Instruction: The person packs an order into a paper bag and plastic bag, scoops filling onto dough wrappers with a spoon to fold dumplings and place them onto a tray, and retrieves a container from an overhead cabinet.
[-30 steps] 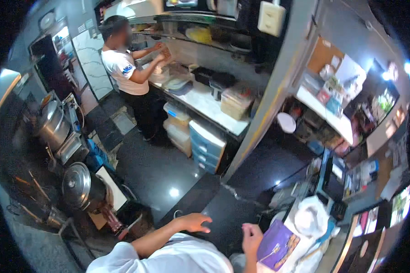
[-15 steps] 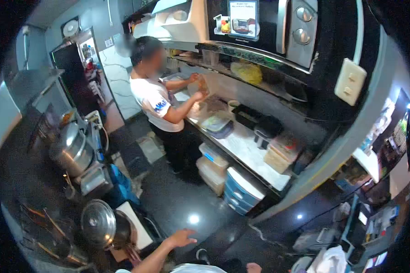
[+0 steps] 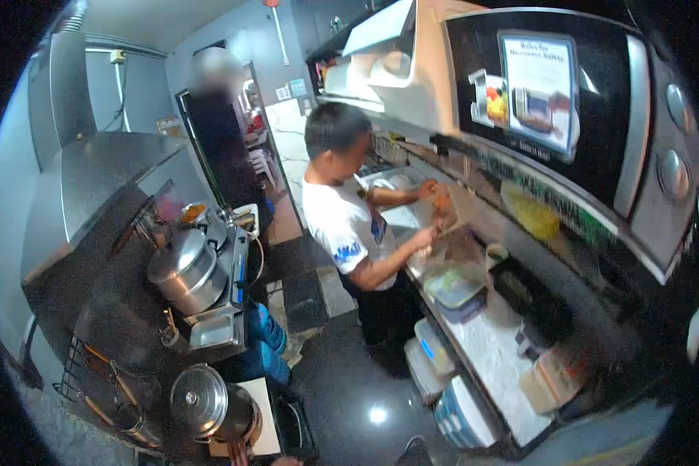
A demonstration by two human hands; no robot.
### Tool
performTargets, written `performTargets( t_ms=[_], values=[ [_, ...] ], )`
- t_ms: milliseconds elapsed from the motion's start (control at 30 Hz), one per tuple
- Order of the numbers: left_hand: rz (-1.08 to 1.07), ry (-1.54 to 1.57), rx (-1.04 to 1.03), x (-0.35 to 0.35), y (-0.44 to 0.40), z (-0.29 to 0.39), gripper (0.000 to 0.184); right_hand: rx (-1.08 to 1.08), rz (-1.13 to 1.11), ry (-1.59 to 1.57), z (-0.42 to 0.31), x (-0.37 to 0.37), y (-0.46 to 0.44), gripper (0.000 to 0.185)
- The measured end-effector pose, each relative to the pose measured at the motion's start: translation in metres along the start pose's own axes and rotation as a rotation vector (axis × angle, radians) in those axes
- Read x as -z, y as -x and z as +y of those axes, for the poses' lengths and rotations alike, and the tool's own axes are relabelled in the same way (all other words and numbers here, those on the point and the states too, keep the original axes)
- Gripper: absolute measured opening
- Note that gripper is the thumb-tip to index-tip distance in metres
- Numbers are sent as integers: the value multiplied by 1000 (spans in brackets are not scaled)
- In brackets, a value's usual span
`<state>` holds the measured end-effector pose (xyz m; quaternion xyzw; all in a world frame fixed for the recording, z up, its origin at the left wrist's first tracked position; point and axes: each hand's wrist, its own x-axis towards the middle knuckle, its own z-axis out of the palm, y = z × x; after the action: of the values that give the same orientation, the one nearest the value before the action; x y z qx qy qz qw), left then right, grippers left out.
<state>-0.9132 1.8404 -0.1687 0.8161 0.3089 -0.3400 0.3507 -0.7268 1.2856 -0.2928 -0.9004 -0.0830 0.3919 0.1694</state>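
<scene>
Only a sliver of my left hand (image 3: 287,461) shows at the bottom edge, and its fingers are hidden. It is nearest to a white board (image 3: 261,412) and a lidded dark pot (image 3: 210,404) standing by it. My right hand is out of view. Across the aisle a co-worker in a white shirt (image 3: 338,221) stands at the counter. That person's two hands hold a clear bag (image 3: 444,206) with orange-brown contents.
A large steel pot (image 3: 186,268) and a steel tray (image 3: 214,332) stand at left. The counter (image 3: 512,380) at right bears containers (image 3: 454,287). Drawers (image 3: 462,415) sit beneath it. A microwave (image 3: 598,116) is at upper right. Another person (image 3: 227,147) stands in the doorway.
The view has swung left and moved forward. My left hand, open over the floor before, has mostly dropped out of view; my right hand has left it. Another person now appears at the doorway.
</scene>
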Motion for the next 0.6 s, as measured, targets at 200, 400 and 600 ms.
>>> performTargets(
  t_ms=[200, 400, 600],
  values=[
    [165, 326, 91, 19, 15, 72, 54, 211, -6, -69, -18, 157, -131, 19],
    [242, 445, 91, 22, 2, 102, 53, -38, 18, -495, -82, 200, -163, 20],
    [217, 499, 174, 27, -19, 101, 52, 806, -167, 517, -21, 99, -236, 21]
  ],
)
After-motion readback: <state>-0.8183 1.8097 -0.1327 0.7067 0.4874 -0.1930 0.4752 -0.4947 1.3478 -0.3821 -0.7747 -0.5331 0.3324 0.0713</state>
